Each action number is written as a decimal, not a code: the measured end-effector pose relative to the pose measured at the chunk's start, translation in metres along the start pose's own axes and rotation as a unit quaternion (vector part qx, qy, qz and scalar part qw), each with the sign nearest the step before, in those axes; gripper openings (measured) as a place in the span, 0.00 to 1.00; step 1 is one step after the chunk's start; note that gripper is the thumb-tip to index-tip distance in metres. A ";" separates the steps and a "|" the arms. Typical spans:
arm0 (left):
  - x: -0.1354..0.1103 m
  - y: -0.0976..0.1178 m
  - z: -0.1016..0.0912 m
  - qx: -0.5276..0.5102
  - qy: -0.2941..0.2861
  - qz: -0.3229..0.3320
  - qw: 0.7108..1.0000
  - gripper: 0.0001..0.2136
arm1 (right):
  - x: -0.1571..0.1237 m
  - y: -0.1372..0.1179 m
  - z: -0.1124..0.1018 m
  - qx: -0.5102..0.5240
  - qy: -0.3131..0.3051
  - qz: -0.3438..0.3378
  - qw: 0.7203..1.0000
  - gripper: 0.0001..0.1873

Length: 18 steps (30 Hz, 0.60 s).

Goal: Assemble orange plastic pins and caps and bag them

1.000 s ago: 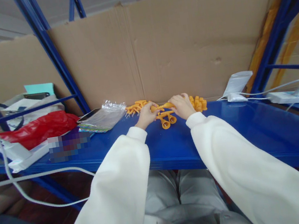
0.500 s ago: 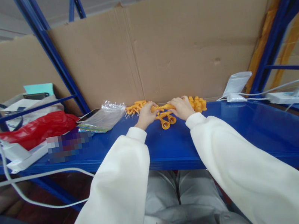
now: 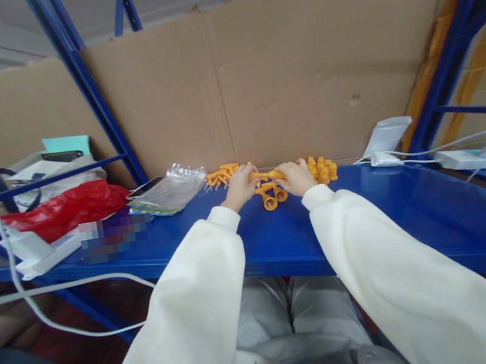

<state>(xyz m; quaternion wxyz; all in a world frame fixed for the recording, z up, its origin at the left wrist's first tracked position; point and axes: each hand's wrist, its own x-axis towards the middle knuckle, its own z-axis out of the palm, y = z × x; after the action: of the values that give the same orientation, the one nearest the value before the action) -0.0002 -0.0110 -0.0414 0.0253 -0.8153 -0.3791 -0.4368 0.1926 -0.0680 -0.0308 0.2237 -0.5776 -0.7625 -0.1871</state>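
Observation:
An orange plastic toy piece (image 3: 267,185) with two small wheel-like ends rests on the blue shelf (image 3: 367,205) against the cardboard back. My left hand (image 3: 239,187) grips its left end with curled fingers. My right hand (image 3: 294,177) is closed on its right end. Both hands sit close together over the piece. A heap of orange stick-shaped parts (image 3: 220,175) lies just left of my left hand. A cluster of chunky orange parts (image 3: 324,169) lies just right of my right hand.
A clear plastic bag (image 3: 170,188) lies left of the parts, with a red bag (image 3: 67,208) and white box further left. A white pouch (image 3: 386,136), cables and a power strip (image 3: 474,156) lie on the right. A cardboard sheet (image 3: 299,68) backs the shelf.
My hands have drawn slightly closer together on the orange piece; otherwise almost nothing has moved.

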 end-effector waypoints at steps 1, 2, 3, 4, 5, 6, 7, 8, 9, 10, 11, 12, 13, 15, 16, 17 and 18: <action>0.001 0.000 0.001 -0.010 0.000 -0.012 1.000 0.07 | 0.000 0.001 0.000 -0.008 0.018 -0.012 1.000 0.18; 0.001 -0.001 0.002 -0.020 0.000 -0.025 1.000 0.07 | -0.001 0.002 0.000 -0.015 0.032 -0.027 0.999 0.18; 0.002 -0.001 0.003 -0.026 -0.002 -0.034 0.999 0.06 | -0.001 0.003 0.000 -0.021 0.043 -0.040 0.998 0.18; 0.002 -0.001 0.003 -0.029 -0.003 -0.040 0.999 0.06 | 0.000 0.003 0.000 -0.024 0.048 -0.051 0.997 0.18; 0.002 -0.002 0.003 -0.028 -0.002 -0.040 0.999 0.07 | 0.000 0.004 0.000 -0.025 0.049 -0.056 0.997 0.18; 0.002 -0.002 0.002 -0.023 0.000 -0.036 0.999 0.07 | 0.001 0.004 0.000 -0.025 0.045 -0.055 0.997 0.18; 0.001 -0.002 0.001 -0.015 0.002 -0.029 0.999 0.07 | 0.001 0.004 0.001 -0.022 0.037 -0.050 0.998 0.18; 0.001 -0.001 0.000 -0.006 0.004 -0.020 1.000 0.07 | 0.002 0.004 0.001 -0.016 0.027 -0.042 0.999 0.18; 0.000 -0.001 -0.001 0.002 0.004 -0.011 1.000 0.07 | 0.002 0.004 0.002 -0.009 0.015 -0.034 0.999 0.18; -0.001 -0.001 -0.002 0.010 0.002 -0.002 1.000 0.08 | 0.002 0.004 0.002 -0.001 0.003 -0.026 1.000 0.18; -0.001 0.000 -0.002 0.016 0.000 0.005 1.000 0.09 | 0.002 0.003 0.003 0.007 -0.008 -0.019 1.000 0.18; -0.002 0.000 -0.003 0.020 -0.002 0.011 1.000 0.09 | 0.002 0.003 0.003 0.014 -0.016 -0.012 1.000 0.19; -0.002 0.000 -0.002 0.021 -0.003 0.013 1.000 0.09 | 0.002 0.002 0.004 0.018 -0.021 -0.006 1.000 0.19; -0.002 -0.001 -0.001 0.019 -0.003 0.012 1.000 0.09 | 0.001 0.002 0.005 0.019 -0.021 0.001 1.000 0.19; -0.002 -0.001 -0.001 0.016 -0.001 0.011 1.000 0.09 | 0.001 0.002 0.005 0.018 -0.016 0.003 1.000 0.19; -0.001 -0.001 0.000 0.013 0.001 0.008 1.000 0.09 | 0.000 0.002 0.005 0.018 -0.010 0.002 1.000 0.20; -0.001 -0.002 0.001 0.010 0.004 0.005 1.000 0.08 | 0.000 0.003 0.006 0.021 -0.004 0.001 1.000 0.20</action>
<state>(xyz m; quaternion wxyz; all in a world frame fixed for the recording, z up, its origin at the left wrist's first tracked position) -0.0013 -0.0099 -0.0434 0.0373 -0.8151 -0.3790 -0.4366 0.1944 -0.0641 -0.0352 0.2327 -0.5739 -0.7668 -0.1687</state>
